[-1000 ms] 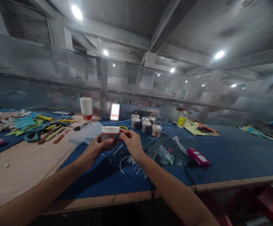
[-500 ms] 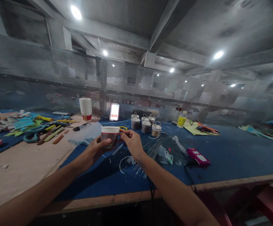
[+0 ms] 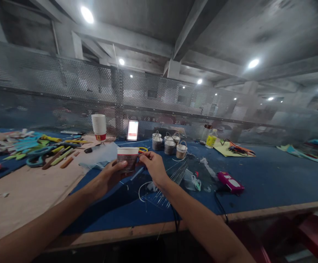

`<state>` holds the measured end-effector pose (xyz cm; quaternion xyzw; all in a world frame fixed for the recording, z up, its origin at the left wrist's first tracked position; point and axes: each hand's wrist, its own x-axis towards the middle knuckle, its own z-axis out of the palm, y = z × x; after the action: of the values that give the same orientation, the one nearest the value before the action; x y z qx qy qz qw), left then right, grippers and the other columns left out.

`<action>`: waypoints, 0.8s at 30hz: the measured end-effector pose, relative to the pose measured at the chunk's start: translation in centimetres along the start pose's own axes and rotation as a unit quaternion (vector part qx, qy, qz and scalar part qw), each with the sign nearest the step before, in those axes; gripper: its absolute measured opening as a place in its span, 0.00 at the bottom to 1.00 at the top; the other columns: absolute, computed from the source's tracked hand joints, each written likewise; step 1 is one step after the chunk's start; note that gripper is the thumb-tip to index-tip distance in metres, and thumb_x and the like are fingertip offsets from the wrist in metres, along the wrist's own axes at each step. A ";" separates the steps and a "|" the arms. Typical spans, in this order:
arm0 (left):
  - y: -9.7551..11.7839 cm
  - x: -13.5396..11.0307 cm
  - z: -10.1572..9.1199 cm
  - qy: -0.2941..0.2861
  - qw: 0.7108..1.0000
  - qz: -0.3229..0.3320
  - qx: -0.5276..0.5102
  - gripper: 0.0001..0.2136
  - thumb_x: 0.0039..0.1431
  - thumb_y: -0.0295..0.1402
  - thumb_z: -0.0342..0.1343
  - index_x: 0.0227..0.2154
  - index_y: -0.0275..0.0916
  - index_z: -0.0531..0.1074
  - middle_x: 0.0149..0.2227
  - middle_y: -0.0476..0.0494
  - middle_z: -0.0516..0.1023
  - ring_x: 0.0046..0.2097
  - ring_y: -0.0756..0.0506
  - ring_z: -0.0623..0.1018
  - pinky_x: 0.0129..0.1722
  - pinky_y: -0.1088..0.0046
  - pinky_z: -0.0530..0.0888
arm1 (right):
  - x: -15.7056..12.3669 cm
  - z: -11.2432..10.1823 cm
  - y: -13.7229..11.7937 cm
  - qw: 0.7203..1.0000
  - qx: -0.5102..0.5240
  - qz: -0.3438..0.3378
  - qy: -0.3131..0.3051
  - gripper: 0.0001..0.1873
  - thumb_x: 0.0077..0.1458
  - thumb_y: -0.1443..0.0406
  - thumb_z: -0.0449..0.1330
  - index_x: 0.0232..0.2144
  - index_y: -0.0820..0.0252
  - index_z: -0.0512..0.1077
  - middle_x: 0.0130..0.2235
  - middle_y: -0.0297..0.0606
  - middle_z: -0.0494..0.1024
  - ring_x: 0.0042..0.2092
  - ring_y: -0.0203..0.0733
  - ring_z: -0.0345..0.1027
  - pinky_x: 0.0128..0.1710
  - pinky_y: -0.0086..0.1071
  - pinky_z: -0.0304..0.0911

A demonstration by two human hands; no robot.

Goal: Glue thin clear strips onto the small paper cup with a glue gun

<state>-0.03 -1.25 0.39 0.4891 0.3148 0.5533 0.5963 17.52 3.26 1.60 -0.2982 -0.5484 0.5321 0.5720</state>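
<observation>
Left hand (image 3: pixel 111 175) grip wrapped round paper cup (image 3: pixel 127 157), cup upright above blue tabletop (image 3: pixel 271 175); right hand (image 3: pixel 154 166) grip pinched narrow on cup's right rim; small handled cups (image 3: pixel 169 145) behind the cup.

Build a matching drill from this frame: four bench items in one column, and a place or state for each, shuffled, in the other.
Items:
1. paper cup
2. stack of white cups
3. pink device
4. small handled cups

Places or states:
A. standing by the mesh screen
B. held in the left hand, right hand at its rim
C. lying on the blue mat, right of the hands
D. clustered upright beyond the hands

Pairs: 1-B, 2-A, 3-C, 4-D
</observation>
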 end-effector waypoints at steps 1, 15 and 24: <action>0.0 0.0 -0.1 -0.002 1.000 0.000 -0.004 0.18 0.64 0.38 0.66 0.55 0.40 0.82 0.57 0.36 0.85 0.57 0.36 0.82 0.54 0.63 0.78 | 0.0 0.0 0.0 1.000 0.004 0.003 -0.001 0.08 0.50 0.61 0.68 0.29 0.58 0.75 0.26 0.30 0.79 0.25 0.38 0.75 0.35 0.32 0.68; 0.7 -0.2 0.2 0.033 0.998 -0.025 0.040 0.17 0.62 0.45 0.66 0.49 0.42 0.85 0.50 0.35 0.88 0.54 0.34 0.83 0.49 0.61 0.76 | -0.1 0.0 0.1 1.000 0.019 -0.005 0.009 0.12 0.50 0.59 0.71 0.30 0.59 0.74 0.26 0.30 0.79 0.26 0.40 0.78 0.35 0.33 0.71; 0.3 -0.1 -0.2 0.004 0.999 -0.018 0.031 0.18 0.64 0.44 0.64 0.51 0.40 0.84 0.53 0.35 0.86 0.58 0.34 0.81 0.55 0.62 0.74 | -0.2 0.1 -0.3 1.000 0.006 -0.006 0.007 0.08 0.52 0.61 0.67 0.30 0.59 0.72 0.25 0.28 0.77 0.25 0.38 0.77 0.33 0.31 0.69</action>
<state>-0.34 -1.28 0.61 0.4990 0.3429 0.5346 0.5896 17.55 2.94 1.84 -0.2953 -0.5429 0.5302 0.5805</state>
